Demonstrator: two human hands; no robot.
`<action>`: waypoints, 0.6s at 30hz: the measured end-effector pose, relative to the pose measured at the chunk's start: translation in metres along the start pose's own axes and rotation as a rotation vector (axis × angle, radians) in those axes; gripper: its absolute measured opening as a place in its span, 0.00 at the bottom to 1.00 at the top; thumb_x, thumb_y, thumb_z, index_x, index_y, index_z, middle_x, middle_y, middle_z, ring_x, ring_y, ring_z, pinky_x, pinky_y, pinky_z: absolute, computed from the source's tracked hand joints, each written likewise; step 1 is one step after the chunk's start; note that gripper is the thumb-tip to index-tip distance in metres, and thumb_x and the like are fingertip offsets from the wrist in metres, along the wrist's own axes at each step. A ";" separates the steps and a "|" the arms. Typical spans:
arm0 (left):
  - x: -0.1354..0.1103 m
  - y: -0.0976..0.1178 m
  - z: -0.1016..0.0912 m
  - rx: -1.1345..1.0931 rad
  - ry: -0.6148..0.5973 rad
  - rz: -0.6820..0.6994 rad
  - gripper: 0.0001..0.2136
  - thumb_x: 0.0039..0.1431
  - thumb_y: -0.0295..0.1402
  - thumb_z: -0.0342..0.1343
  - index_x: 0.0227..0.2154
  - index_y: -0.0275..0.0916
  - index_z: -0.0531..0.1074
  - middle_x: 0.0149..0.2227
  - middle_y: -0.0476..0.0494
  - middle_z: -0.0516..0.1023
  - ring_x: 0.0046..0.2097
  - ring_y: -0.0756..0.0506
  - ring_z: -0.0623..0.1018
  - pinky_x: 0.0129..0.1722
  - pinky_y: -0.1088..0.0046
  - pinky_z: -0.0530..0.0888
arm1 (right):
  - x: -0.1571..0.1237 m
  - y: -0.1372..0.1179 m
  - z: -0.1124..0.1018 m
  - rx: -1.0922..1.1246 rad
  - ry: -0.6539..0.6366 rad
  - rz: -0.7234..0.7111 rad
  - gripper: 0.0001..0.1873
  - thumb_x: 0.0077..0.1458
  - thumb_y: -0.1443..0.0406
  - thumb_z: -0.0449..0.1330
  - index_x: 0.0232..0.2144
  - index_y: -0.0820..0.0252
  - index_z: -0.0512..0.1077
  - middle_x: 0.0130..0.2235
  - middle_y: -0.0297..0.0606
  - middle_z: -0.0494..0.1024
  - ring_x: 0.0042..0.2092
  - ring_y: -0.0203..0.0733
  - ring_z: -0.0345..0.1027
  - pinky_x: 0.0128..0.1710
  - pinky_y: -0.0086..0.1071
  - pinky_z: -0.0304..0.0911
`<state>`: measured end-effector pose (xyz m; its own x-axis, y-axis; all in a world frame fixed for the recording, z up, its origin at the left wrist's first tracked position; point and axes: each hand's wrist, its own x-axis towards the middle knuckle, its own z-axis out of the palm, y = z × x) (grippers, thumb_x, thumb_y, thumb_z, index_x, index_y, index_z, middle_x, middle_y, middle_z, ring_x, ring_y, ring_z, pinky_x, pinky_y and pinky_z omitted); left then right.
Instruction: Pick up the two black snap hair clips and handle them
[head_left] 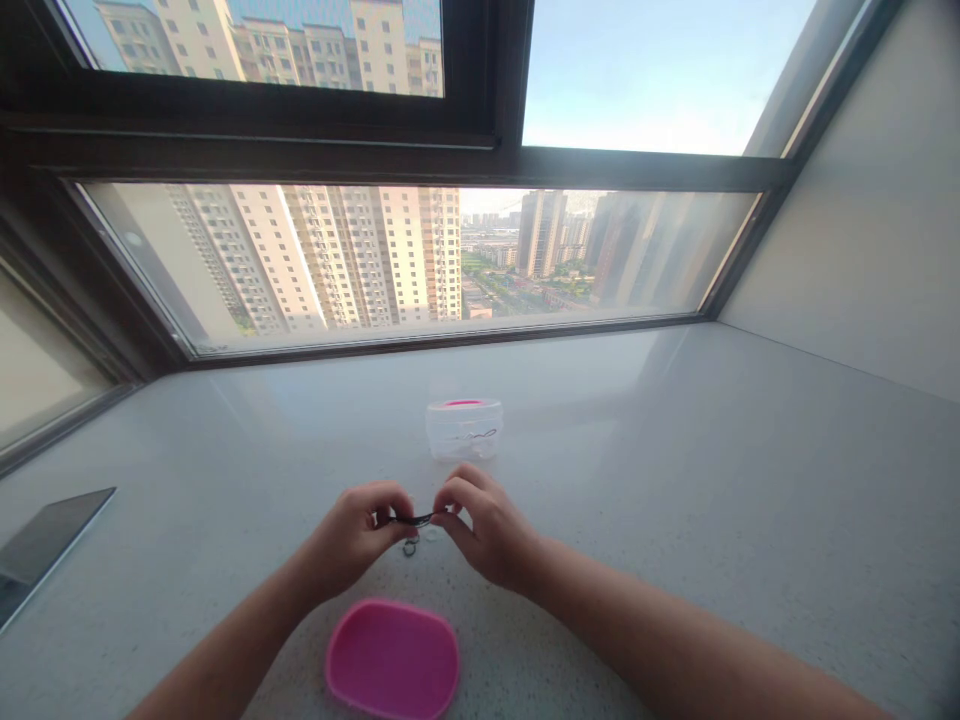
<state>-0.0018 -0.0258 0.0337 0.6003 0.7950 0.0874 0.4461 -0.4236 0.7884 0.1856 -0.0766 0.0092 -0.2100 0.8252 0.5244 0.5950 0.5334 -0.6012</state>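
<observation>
The left hand (358, 535) pinches thin black strands (414, 520); nearer the viewer lies a pink tray-like piece (394, 660); beyond the strands stands a clear container (463, 420), a dark loop (490, 434) showing through its wall; the right hand (487, 525) pinches the strands' other side. The speckled surface (675, 500) meets a dark-framed window (420, 165).
</observation>
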 end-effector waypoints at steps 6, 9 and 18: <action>0.009 0.002 0.018 -0.351 0.155 -0.117 0.07 0.46 0.35 0.58 0.24 0.36 0.70 0.17 0.53 0.69 0.20 0.52 0.66 0.19 0.79 0.62 | 0.004 0.007 0.006 0.201 0.009 0.174 0.16 0.45 0.63 0.61 0.37 0.61 0.65 0.30 0.33 0.68 0.25 0.30 0.58 0.26 0.24 0.56; 0.013 0.003 0.028 -0.524 0.102 -0.136 0.08 0.47 0.35 0.58 0.21 0.36 0.67 0.14 0.54 0.68 0.18 0.52 0.67 0.18 0.79 0.63 | 0.006 0.012 0.011 0.262 -0.099 0.172 0.07 0.48 0.64 0.58 0.30 0.62 0.68 0.24 0.30 0.67 0.23 0.29 0.56 0.23 0.22 0.53; 0.016 0.001 0.025 -0.572 0.071 -0.100 0.10 0.48 0.37 0.57 0.24 0.34 0.73 0.20 0.49 0.70 0.21 0.51 0.68 0.16 0.78 0.63 | 0.005 0.027 0.016 0.598 -0.144 0.384 0.13 0.51 0.60 0.55 0.29 0.65 0.72 0.23 0.33 0.68 0.21 0.30 0.59 0.19 0.24 0.57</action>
<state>0.0247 -0.0242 0.0203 0.5186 0.8548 0.0206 0.0575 -0.0589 0.9966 0.1885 -0.0550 -0.0138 -0.1958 0.9691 0.1503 0.1298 0.1775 -0.9755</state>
